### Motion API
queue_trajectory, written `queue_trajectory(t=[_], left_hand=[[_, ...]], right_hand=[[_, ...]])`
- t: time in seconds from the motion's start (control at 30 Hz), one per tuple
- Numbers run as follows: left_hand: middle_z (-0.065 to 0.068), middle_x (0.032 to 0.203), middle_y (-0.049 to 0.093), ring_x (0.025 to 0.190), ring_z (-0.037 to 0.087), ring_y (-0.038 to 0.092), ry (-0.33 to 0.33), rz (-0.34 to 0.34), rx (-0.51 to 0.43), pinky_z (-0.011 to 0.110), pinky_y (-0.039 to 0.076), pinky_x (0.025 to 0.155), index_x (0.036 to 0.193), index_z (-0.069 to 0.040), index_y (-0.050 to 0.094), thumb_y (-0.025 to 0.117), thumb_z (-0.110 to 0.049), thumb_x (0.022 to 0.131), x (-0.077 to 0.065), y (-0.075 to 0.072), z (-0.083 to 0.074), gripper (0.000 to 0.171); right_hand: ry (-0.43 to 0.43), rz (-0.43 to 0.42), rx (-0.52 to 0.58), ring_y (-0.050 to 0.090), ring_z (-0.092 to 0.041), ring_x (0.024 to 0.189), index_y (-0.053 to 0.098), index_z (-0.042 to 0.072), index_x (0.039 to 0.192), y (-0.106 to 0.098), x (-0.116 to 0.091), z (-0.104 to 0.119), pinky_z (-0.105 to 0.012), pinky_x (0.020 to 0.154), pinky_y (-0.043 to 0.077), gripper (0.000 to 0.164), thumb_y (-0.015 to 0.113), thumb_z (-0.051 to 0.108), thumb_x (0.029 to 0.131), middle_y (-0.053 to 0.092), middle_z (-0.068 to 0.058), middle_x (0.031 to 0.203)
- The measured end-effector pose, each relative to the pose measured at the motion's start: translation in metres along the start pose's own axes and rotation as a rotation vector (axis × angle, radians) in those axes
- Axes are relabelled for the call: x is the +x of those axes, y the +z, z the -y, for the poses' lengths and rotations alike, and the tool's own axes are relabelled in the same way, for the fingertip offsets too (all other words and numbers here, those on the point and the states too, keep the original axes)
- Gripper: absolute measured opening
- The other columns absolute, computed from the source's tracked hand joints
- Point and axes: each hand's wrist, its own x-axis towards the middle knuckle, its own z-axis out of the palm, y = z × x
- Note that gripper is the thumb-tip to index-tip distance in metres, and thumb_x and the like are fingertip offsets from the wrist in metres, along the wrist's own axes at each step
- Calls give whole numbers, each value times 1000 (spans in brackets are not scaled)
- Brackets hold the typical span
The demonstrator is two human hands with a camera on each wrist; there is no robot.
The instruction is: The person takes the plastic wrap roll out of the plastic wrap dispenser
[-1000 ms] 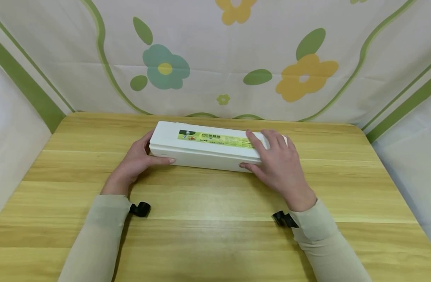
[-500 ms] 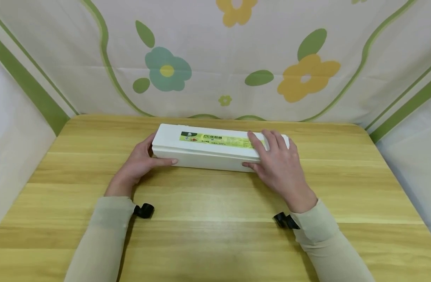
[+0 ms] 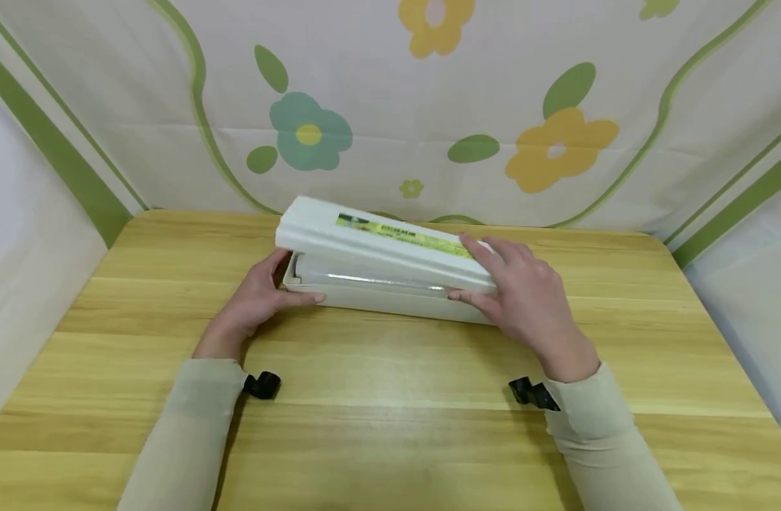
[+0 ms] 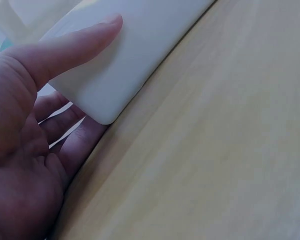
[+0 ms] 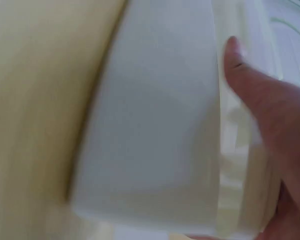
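A long white cling film box base point(image 3: 384, 302) lies on the wooden table. Inside it shows a roll of cling film point(image 3: 364, 274), shiny along its length. Over it slants the white lid point(image 3: 316, 231) with a green label, its left end raised and its right end low by the base. My left hand point(image 3: 256, 298) grips the base's left end, thumb along the front wall; the left wrist view has this thumb on the white wall point(image 4: 135, 55). My right hand point(image 3: 524, 298) holds the lid's right end, fingers over the top and thumb at its front edge. The lid hides the roll's right part.
The wooden table point(image 3: 377, 426) stretches out in front of the box. Behind stands a white curtain point(image 3: 377, 85) printed with flowers, close to the table's back edge. Black wrist mounts point(image 3: 262, 385) stick out from both sleeves.
My right hand has lifted the lid's left end off the base, so the cling film roll now shows. The right hand has shifted slightly right; my left hand keeps its grip on the base.
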Motion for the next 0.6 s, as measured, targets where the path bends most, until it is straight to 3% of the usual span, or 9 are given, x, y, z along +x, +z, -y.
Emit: queue_trajectory(t=[0.23,0.6], left_hand=[[0,145,63,136,15,51,7,-6,8,36,38,118,157,-21,52,98,-15,79,2,-2,0,91],[-2,148,61,139,15,48,-11,-16,10,43,36,122,161,-26,48,99,-17,78,1,-3,-1,98]], right_hand=[[51,66,36,63,-45,128,57,30,157,-2,0,-1,-70,95,53,94,89,66,77,64,-18,147],[89,123,65,60,-42,133,53,33,160,-2,1,-1,-69,100,49,97,88,68,77,61,-16,150]])
